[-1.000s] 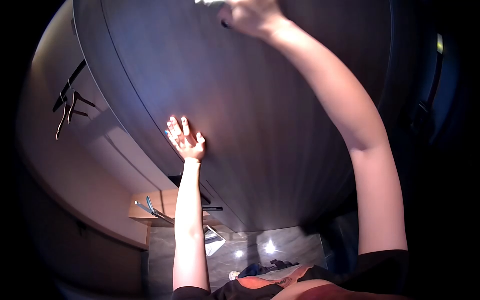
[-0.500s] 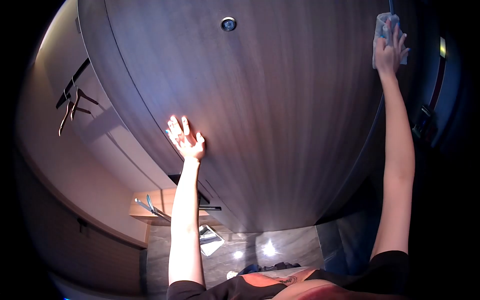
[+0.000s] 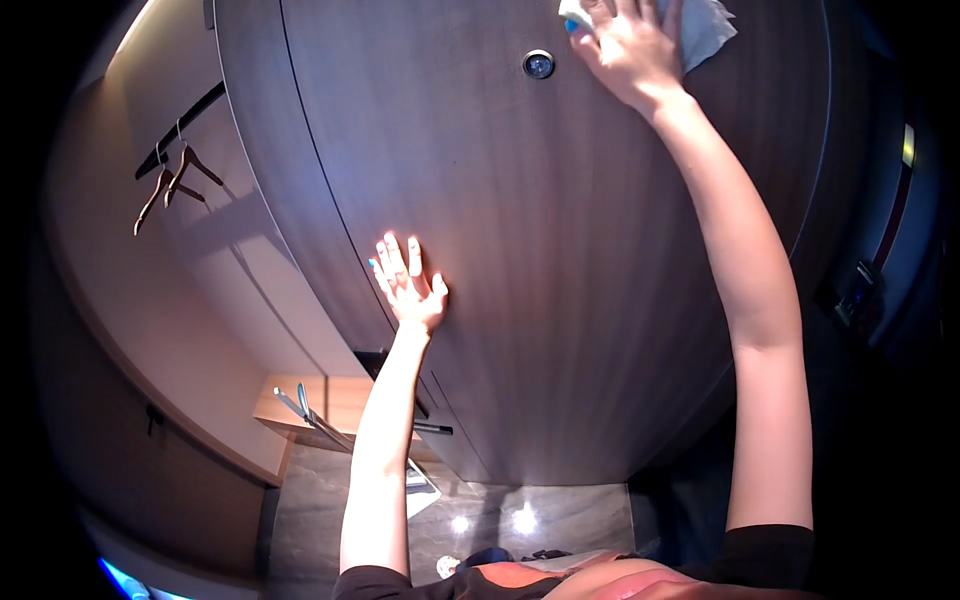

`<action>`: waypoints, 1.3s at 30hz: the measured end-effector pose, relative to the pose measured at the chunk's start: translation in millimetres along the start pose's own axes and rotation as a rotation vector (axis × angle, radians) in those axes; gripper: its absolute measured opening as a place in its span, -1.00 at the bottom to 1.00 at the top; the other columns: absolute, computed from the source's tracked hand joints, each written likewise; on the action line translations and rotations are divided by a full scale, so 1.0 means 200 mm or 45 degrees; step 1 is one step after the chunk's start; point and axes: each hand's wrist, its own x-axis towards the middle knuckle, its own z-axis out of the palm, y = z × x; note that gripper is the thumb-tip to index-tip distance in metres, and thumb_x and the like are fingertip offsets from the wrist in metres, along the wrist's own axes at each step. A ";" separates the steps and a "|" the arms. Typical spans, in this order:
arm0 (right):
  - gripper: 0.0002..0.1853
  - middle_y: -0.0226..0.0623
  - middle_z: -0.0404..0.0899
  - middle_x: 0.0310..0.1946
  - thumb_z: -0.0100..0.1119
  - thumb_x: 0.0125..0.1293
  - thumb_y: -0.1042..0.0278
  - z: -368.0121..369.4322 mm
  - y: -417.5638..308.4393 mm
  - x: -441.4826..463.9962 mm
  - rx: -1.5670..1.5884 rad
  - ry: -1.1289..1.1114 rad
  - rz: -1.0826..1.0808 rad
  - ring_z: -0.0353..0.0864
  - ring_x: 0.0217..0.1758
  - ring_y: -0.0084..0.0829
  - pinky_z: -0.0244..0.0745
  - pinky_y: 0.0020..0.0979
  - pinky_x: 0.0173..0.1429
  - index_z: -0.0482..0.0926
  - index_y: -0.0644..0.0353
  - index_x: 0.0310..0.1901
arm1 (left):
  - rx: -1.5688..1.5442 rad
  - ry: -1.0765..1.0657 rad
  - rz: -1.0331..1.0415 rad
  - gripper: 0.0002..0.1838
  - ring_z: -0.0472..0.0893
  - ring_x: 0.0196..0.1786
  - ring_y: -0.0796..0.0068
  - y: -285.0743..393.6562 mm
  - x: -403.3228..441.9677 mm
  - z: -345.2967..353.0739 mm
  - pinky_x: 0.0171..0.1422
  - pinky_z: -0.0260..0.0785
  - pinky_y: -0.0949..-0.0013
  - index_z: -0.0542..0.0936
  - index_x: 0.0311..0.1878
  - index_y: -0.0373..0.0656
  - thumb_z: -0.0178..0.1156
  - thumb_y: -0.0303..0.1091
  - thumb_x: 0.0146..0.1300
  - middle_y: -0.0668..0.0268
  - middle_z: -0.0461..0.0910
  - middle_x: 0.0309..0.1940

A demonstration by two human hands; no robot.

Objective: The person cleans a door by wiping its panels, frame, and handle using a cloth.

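A dark wood-grain door (image 3: 560, 250) fills the middle of the head view, with a round peephole (image 3: 538, 65) high on it. My left hand (image 3: 411, 290) lies flat on the door near its left seam, fingers spread, holding nothing. Up at the top edge, right of the peephole, my right hand (image 3: 634, 48) presses a pale cloth (image 3: 708, 36) to the door surface. Part of the cloth sticks out beyond the fingers, and the fingertips are cut off by the frame.
Wooden hangers (image 3: 186, 170) hang from a dark rail (image 3: 180, 130) on the left wall. Below is a low wooden bench (image 3: 335, 395). A door handle (image 3: 432, 429) juts out near my left forearm. A white tray-like item (image 3: 422, 490) rests on the shiny stone floor (image 3: 500, 545).
My right hand has swept the cloth left and up, from the door's right edge to near the peephole. My left hand stays flat on the door while the view has shifted.
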 end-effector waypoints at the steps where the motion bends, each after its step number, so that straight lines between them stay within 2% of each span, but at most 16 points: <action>1: -0.24 -0.01 -0.18 0.42 0.02 0.14 0.17 0.00 -0.04 -0.02 0.035 -0.077 -0.038 -0.28 0.49 0.03 -0.31 0.00 0.47 0.00 -0.03 0.39 | -0.004 0.005 0.003 -0.20 -0.09 0.47 0.01 0.00 0.00 0.00 0.48 -0.30 -0.07 0.12 0.37 -0.08 0.11 -0.32 -0.03 -0.01 -0.09 0.42; 3: -0.20 -0.05 -0.20 0.43 0.07 0.11 0.14 0.04 -0.10 -0.09 -0.078 -0.138 -0.071 -0.34 0.49 0.04 -0.38 0.08 0.46 -0.01 0.03 0.39 | -0.014 0.011 0.009 -0.19 -0.09 0.47 0.02 0.00 0.00 0.00 0.48 -0.30 -0.07 0.12 0.37 -0.08 0.12 -0.32 -0.04 0.00 -0.09 0.42; 5: -0.25 -0.14 -0.20 0.45 -0.11 0.22 -0.12 0.18 -0.11 -0.29 0.005 0.053 -0.176 -0.25 0.48 0.08 -0.29 0.33 0.34 -0.13 -0.29 0.42 | -0.013 0.019 0.011 -0.17 -0.10 0.47 0.03 -0.01 0.01 0.00 0.49 -0.31 -0.07 0.10 0.38 -0.03 0.13 -0.30 -0.05 0.02 -0.10 0.43; 9: -0.08 -0.13 -0.15 0.43 0.18 -0.01 -0.13 0.19 -0.31 -0.65 0.116 -0.379 -0.320 -0.24 0.49 0.02 -0.38 0.32 0.36 -0.01 -0.24 0.41 | -0.028 -0.009 -0.002 -0.13 -0.15 0.48 0.04 -0.03 0.00 0.01 0.49 -0.34 -0.07 0.06 0.40 0.05 0.17 -0.25 -0.05 0.04 -0.12 0.43; 11: -0.05 -0.21 -0.02 0.41 0.25 -0.12 -0.16 0.23 -0.31 -0.76 0.187 -0.215 -0.670 -0.12 0.47 -0.05 -0.33 0.33 0.35 0.09 -0.26 0.37 | -0.025 -0.022 -0.012 -0.14 -0.16 0.48 0.05 -0.04 -0.01 0.02 0.49 -0.36 -0.06 0.07 0.40 0.05 0.16 -0.23 -0.04 0.05 -0.13 0.44; 14: -0.13 -0.38 0.12 0.36 0.26 -0.20 -0.05 0.20 -0.15 -0.69 0.217 -0.134 -1.003 0.03 0.43 -0.11 0.04 0.16 0.33 0.26 -0.25 0.30 | -0.033 -0.002 0.007 -0.25 -0.11 0.47 0.05 -0.03 -0.01 0.02 0.48 -0.32 -0.07 0.14 0.38 0.00 0.07 -0.16 0.07 0.04 -0.09 0.43; 15: -0.17 -0.38 0.10 0.37 0.24 -0.13 0.01 0.22 -0.06 -0.69 0.252 -0.166 -0.965 0.03 0.43 -0.15 0.09 0.08 0.34 0.24 -0.30 0.30 | -0.020 0.032 0.027 -0.30 -0.07 0.46 0.03 -0.03 0.00 0.02 0.47 -0.29 -0.08 0.15 0.38 -0.04 0.01 -0.14 0.13 0.04 -0.06 0.42; 16: -0.22 -0.39 0.07 0.38 0.21 -0.07 0.07 0.23 0.04 -0.68 0.287 -0.197 -0.927 0.03 0.44 -0.18 0.15 0.00 0.36 0.22 -0.35 0.31 | 0.003 0.014 0.023 -0.19 -0.11 0.47 0.07 -0.03 0.00 0.02 0.49 -0.32 -0.04 0.12 0.39 0.01 0.13 -0.19 0.00 0.05 -0.10 0.43; 17: -0.22 -0.38 0.06 0.39 0.21 -0.06 0.13 0.16 0.11 -0.66 0.395 -0.287 -0.693 0.03 0.44 -0.13 0.21 0.04 0.31 0.22 -0.41 0.30 | 0.005 0.010 0.021 -0.19 -0.10 0.47 0.07 -0.03 0.00 0.02 0.49 -0.30 -0.04 0.11 0.39 0.01 0.12 -0.20 0.00 0.04 -0.08 0.43; 19: -0.18 -0.34 0.02 0.40 0.27 -0.07 0.14 0.13 0.31 -0.68 0.403 -0.140 -0.305 0.00 0.44 -0.09 0.11 0.08 0.35 0.20 -0.43 0.31 | 0.016 0.027 0.027 -0.20 -0.10 0.47 0.06 -0.03 0.00 0.02 0.49 -0.29 -0.05 0.12 0.39 0.01 0.12 -0.21 0.01 0.04 -0.07 0.42; 21: -0.24 -0.23 0.07 0.37 0.24 -0.01 0.12 0.18 0.61 -0.72 0.069 0.203 -0.198 0.00 0.44 -0.06 0.01 0.04 0.39 0.25 -0.24 0.31 | 0.016 0.063 0.026 -0.27 -0.07 0.47 0.04 -0.03 0.00 0.03 0.47 -0.27 -0.07 0.14 0.38 -0.02 0.03 -0.17 0.08 0.04 -0.05 0.42; 22: -0.34 -0.18 0.11 0.35 -0.13 0.23 -0.15 0.18 0.72 -0.75 0.023 0.324 -0.072 0.04 0.41 -0.10 -0.01 -0.11 0.39 0.26 0.00 0.31 | 0.017 0.077 0.024 -0.30 -0.06 0.46 0.02 -0.03 0.01 0.03 0.46 -0.26 -0.07 0.15 0.38 -0.03 -0.01 -0.15 0.12 0.04 -0.03 0.42; 25: -0.37 -0.07 0.13 0.33 -0.41 0.34 -0.15 0.18 0.93 -0.96 -0.150 0.437 0.334 0.09 0.37 0.01 -0.07 -0.04 0.39 0.15 -0.05 0.36 | 0.003 0.066 -0.007 -0.34 -0.06 0.46 0.01 -0.03 0.00 0.04 0.45 -0.26 -0.11 0.16 0.37 -0.05 -0.08 -0.08 0.19 0.04 -0.02 0.41; 31: -0.34 -0.04 -0.14 0.42 -0.47 0.32 -0.18 0.19 0.80 -1.24 -0.098 0.304 0.786 -0.17 0.48 -0.02 -0.28 0.11 0.43 -0.04 -0.15 0.42 | -0.052 -0.018 -0.046 -0.21 -0.13 0.47 0.02 -0.06 -0.02 0.05 0.47 -0.36 -0.14 0.11 0.39 0.05 0.11 -0.09 0.04 0.06 -0.10 0.44; 34: -0.36 -0.02 -0.16 0.42 -0.50 0.35 -0.15 0.25 0.72 -1.21 -0.178 0.344 0.874 -0.13 0.45 0.13 -0.19 0.24 0.36 -0.10 -0.15 0.43 | -0.067 0.019 -0.022 -0.21 -0.14 0.48 0.03 -0.06 -0.02 0.06 0.46 -0.33 -0.14 0.12 0.39 0.08 0.12 -0.08 0.05 0.08 -0.12 0.44; 39: -0.39 -0.04 -0.10 0.41 -0.37 0.32 -0.09 0.34 0.18 -0.94 -0.137 0.376 0.621 -0.04 0.39 0.24 -0.11 0.34 0.29 0.02 -0.19 0.40 | -0.081 0.013 -0.016 -0.26 -0.14 0.48 0.03 -0.07 -0.02 0.07 0.46 -0.35 -0.14 0.14 0.38 0.05 0.05 -0.03 0.11 0.06 -0.12 0.44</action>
